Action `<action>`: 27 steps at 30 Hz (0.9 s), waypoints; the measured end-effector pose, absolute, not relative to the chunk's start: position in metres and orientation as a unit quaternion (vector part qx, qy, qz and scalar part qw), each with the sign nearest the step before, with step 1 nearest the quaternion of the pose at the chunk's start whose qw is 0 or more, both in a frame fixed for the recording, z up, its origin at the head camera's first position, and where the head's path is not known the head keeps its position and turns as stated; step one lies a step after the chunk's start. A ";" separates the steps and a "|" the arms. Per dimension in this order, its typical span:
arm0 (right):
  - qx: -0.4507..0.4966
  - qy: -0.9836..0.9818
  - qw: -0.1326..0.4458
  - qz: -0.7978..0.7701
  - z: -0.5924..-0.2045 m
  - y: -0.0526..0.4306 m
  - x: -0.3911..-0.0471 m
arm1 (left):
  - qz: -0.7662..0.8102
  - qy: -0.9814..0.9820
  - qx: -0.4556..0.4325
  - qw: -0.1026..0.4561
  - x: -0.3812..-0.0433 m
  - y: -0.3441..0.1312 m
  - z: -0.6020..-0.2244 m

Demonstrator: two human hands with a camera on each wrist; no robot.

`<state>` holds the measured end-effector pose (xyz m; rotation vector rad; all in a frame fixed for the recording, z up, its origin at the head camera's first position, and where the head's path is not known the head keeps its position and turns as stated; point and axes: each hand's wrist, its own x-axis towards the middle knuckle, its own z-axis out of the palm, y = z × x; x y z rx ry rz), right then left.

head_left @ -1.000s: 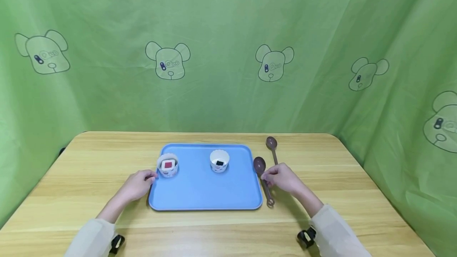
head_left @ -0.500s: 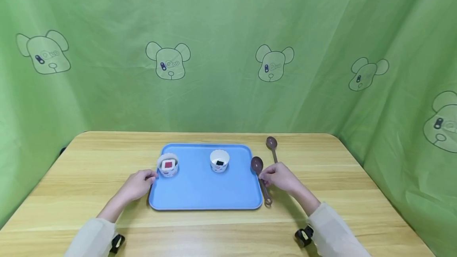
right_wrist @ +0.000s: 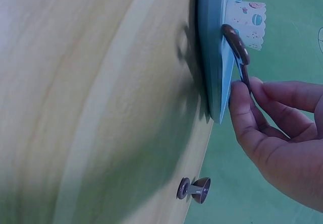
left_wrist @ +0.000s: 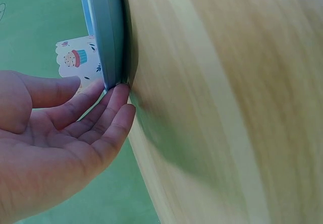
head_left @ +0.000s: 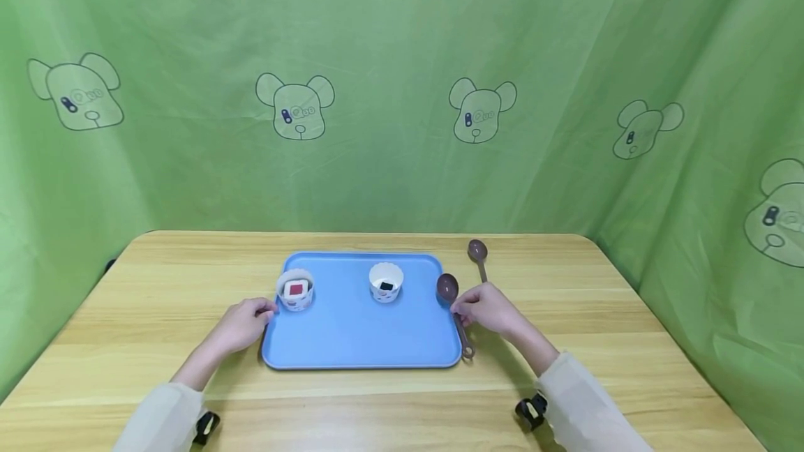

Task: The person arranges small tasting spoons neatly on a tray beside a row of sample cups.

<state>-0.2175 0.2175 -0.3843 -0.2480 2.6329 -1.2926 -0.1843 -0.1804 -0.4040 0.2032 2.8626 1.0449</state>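
Note:
In the head view my right hand (head_left: 480, 309) pinches the handle of a brown spoon (head_left: 447, 287) between thumb and fingers. The spoon's round bowl is over the right rim of the blue tray (head_left: 364, 333). In the right wrist view its ringed handle end (right_wrist: 235, 45) is raised off the table. My left hand (head_left: 245, 324) touches the tray's left edge with fairly straight fingers; in the left wrist view the thumb stands apart from them. Two paper cups are on the tray: the left cup (head_left: 299, 303) has a white and red piece, the other cup (head_left: 380, 294) a small black piece.
A second brown spoon (head_left: 477, 250) lies on the wooden table (head_left: 352, 413) beyond my right hand, its handle partly hidden. A green curtain (head_left: 389, 180) with bear heads hangs behind and to the sides of the table.
My right hand has moved left with the spoon, from beside the tray to over its right rim. The left hand, tray and cups have kept their places.

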 end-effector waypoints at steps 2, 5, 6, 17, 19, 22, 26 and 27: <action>-0.085 0.890 0.099 -0.437 -0.384 0.217 -0.218 | 0.341 0.937 0.067 0.043 -0.184 -0.180 -0.404; -0.087 0.889 0.100 -0.438 -0.384 0.217 -0.218 | 0.341 0.937 0.066 0.043 -0.185 -0.180 -0.403; -0.087 0.889 0.100 -0.438 -0.384 0.216 -0.218 | 0.341 0.937 0.066 0.044 -0.185 -0.180 -0.403; -0.081 0.889 0.105 -0.438 -0.381 0.214 -0.218 | 0.345 0.936 0.064 0.043 -0.183 -0.179 -0.402; -0.076 0.890 0.105 -0.437 -0.381 0.212 -0.219 | 0.345 0.935 0.064 0.042 -0.183 -0.180 -0.403; -0.082 0.890 0.105 -0.437 -0.378 0.208 -0.220 | 0.346 0.935 0.060 0.043 -0.182 -0.180 -0.403; -0.092 0.887 0.107 -0.440 -0.377 0.202 -0.221 | 0.344 0.936 0.062 0.042 -0.182 -0.179 -0.402; -0.092 0.885 0.108 -0.443 -0.377 0.201 -0.221 | 0.344 0.936 0.063 0.041 -0.182 -0.178 -0.401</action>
